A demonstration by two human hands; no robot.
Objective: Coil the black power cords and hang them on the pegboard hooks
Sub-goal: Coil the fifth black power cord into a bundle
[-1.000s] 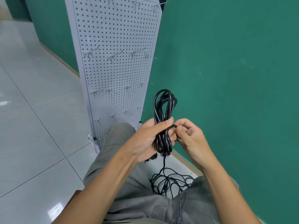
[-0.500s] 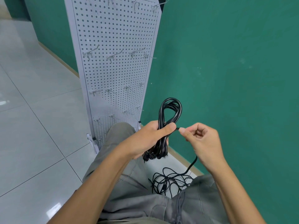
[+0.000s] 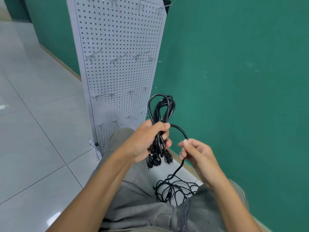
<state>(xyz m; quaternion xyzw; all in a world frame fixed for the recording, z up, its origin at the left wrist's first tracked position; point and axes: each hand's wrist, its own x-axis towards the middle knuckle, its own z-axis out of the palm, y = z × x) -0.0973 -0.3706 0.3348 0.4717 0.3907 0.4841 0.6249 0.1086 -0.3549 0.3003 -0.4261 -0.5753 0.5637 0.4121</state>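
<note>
Gripping the coiled cord bundle [image 3: 160, 118] before the pegboard [image 3: 117, 64], left hand [image 3: 147, 139] is fisting it while right hand [image 3: 194, 151] is pinching the loose strand, probably snagging on the floor tangle [image 3: 173, 190].

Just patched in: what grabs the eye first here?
The black cord bundle gripped in the left hand at centre, its free strand pinched by the right hand. Behind stands the white pegboard, its hooks bare; loose cord is tangled on the floor below.
</note>
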